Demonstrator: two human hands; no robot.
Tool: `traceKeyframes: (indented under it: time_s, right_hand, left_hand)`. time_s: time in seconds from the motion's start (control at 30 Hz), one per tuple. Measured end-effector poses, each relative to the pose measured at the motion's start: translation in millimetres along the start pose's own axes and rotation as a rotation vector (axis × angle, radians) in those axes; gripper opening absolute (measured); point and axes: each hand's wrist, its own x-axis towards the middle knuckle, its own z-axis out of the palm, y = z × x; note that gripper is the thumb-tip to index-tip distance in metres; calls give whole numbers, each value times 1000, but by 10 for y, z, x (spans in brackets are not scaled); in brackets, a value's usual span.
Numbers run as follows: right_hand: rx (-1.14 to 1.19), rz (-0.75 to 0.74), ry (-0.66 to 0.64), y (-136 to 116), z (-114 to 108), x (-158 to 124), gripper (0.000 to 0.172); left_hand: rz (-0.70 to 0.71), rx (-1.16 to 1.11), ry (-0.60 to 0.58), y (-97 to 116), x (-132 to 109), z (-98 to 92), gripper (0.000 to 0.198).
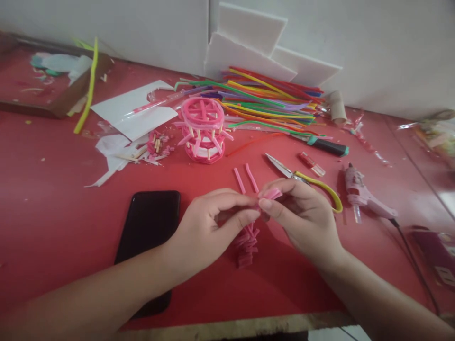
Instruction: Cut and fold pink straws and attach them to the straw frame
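Observation:
Between finger and thumb, my right hand (302,213) pinches a short pink pipe cleaner piece (273,194). My left hand (216,222) meets it there, its thumb and forefinger closed at the piece's other end, which the fingers hide. Below the hands lies a pile of short pink pipe cleaner pieces (247,248) on the red table. Just beyond my fingertips rest two longer pink stems (245,177). A round pink pipe cleaner structure with small wooden stick posts (202,130) stands farther back. Yellow-handled scissors (320,182) lie right behind my right hand.
A black phone (149,222) lies partly under my left forearm. At right are a pink glue gun (359,189) with its cord and a dark-handled cutter (329,146). Colourful pipe cleaners (270,102) are heaped by white foam boards (249,54). A tray (53,111) sits at far left.

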Motion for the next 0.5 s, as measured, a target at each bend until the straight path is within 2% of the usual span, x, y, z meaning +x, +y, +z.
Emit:
traceKeyframes:
  time_s: [0.1, 0.23, 0.4, 0.5]
  right_hand:
    - [187, 71, -8, 28, -5, 3, 10]
    - [361, 147, -20, 40, -12, 16, 8]
    - [439, 244, -23, 16, -9, 42, 10]
    - [453, 268, -61, 11, -33, 44, 11]
  left_hand:
    - [97, 90, 64, -19, -21, 3, 20]
    - [179, 120, 138, -47, -56, 4, 20]
    - [247, 62, 131, -22, -56, -7, 23]
    - [290, 44, 88, 18, -33, -20, 24]
